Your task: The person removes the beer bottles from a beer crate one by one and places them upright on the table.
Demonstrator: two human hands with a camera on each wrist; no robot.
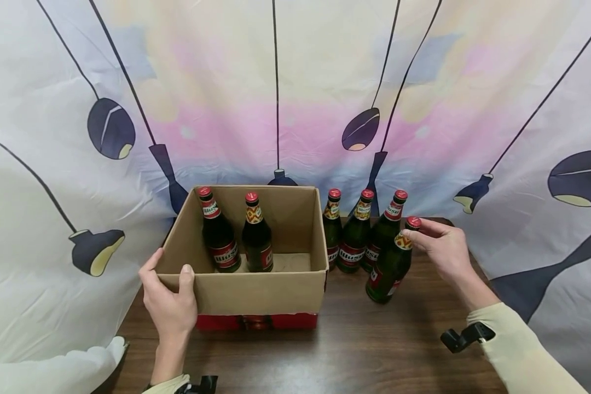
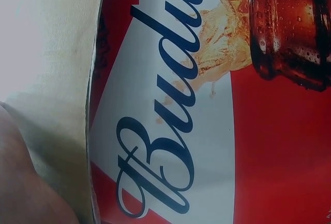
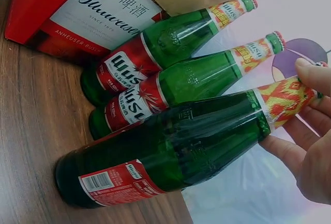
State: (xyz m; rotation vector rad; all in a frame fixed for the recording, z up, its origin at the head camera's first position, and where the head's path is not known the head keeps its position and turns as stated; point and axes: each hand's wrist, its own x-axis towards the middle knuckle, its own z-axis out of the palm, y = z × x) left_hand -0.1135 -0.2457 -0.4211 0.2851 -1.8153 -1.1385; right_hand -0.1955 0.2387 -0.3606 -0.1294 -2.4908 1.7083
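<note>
Lamp-print curtain (image 1: 295, 82) behind, three bottles (image 1: 353, 238) crowding the carton (image 1: 261, 293), two bottles (image 1: 220, 238) inside; right hand (image 1: 445, 246) pinches the nearer bottle (image 1: 389, 271) by its neck, left hand (image 1: 171, 309) grips the carton's corner.

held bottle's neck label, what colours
Mostly red and yellow; the neck label shows best in the right wrist view.

Brown wood-grain table (image 1: 364, 350), pastel curtain (image 1: 226, 71) behind, dark printed lamps (image 1: 109, 127)
</note>
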